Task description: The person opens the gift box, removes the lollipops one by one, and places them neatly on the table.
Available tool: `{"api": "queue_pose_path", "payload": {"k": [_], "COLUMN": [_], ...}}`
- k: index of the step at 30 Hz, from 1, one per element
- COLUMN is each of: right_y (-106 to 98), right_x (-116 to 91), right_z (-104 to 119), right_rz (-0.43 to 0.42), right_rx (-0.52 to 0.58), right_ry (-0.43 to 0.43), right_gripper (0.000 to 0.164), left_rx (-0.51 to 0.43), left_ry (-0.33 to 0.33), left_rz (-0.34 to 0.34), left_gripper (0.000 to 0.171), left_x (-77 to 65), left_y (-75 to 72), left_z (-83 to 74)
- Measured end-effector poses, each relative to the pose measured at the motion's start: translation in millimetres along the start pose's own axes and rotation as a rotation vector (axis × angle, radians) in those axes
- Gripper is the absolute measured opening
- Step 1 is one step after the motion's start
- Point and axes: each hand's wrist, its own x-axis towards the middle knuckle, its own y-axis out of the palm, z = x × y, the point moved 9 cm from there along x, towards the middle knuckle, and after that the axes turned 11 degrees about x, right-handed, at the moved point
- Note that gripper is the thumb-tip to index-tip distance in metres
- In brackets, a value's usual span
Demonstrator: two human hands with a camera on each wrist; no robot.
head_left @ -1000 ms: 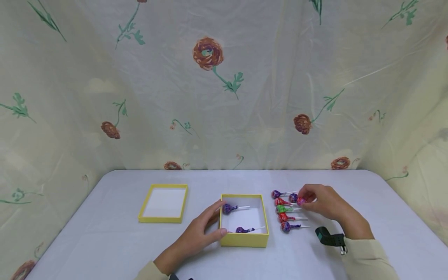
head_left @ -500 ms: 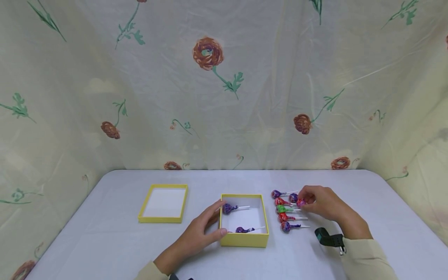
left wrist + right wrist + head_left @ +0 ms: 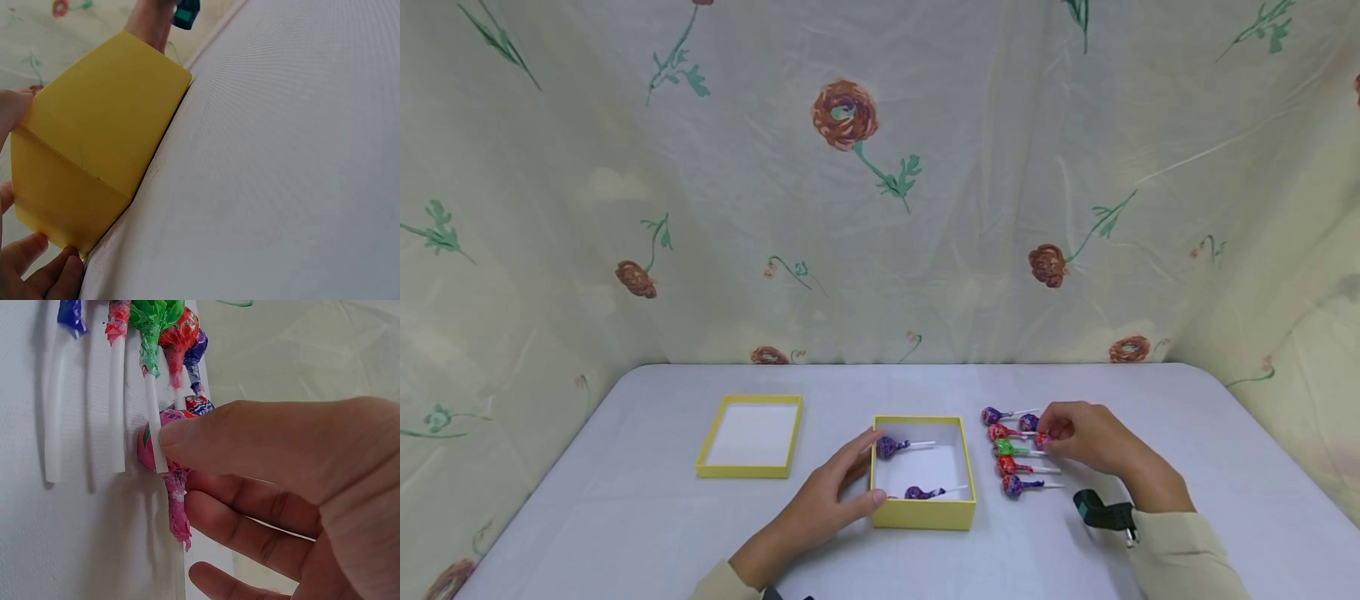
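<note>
My left hand (image 3: 831, 496) holds the yellow box (image 3: 925, 515) at its left side, thumb at the near corner and fingers along the wall; the left wrist view shows fingertips on the box's outer wall (image 3: 100, 125). Inside lie two purple-wrapped lollipops, one toward the back (image 3: 889, 447) and one near the front (image 3: 922, 492). Over on the right, my right hand (image 3: 1093, 437) pinches a pink-wrapped lollipop (image 3: 178, 515) by its head. The stick of a green lollipop (image 3: 150, 344) crosses in front of that head. A purple lollipop (image 3: 1028, 423) lies just behind it.
Beside the right hand, more lollipops lie in a column with sticks pointing right: purple (image 3: 991, 416), red (image 3: 998, 432), another red (image 3: 1006, 466) and purple (image 3: 1012, 486). The yellow-edged lid (image 3: 743, 472) lies inside-up on the white table (image 3: 625, 517), left of the box. Flowered cloth (image 3: 925, 250) hangs behind.
My right hand has shifted slightly left and toward me, with the pink lollipop moving a little nearer the green one. The left hand and the box have stayed put.
</note>
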Motion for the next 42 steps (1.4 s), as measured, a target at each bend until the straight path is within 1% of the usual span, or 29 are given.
{"api": "queue_pose_path", "payload": {"k": [13,26,32,38,42], "right_y": [-1.9,-7.3,-9.4,-11.6,-12.7], "right_x": [-0.3,-2.4,-3.0,-4.5,-4.2], "right_z": [1.7,7.2,13.9,24.5,30.3], "right_rz": [-0.009,-0.023,-0.035,-0.037,-0.042], "right_rx": [-0.009,-0.015,-0.025,-0.016,-0.019], "right_ry": [-0.005,-0.011,-0.037,-0.065,-0.065], "right_gripper": [0.019,0.02,0.018,0.016,0.017], "left_rx": [-0.022,-0.004,-0.002,-0.011,-0.015], "left_ry": [0.0,-0.003,-0.006,0.005,0.012], "left_rz": [0.003,0.0,0.001,0.001,0.001], "left_gripper": [0.067,0.068,0.068,0.068,0.068], "left_x": [-1.4,-0.5,-0.5,0.3,0.6], "left_y": [-0.4,0.6,1.0,0.7,0.1], "left_z": [-1.4,0.8,1.3,1.5,0.8]}}
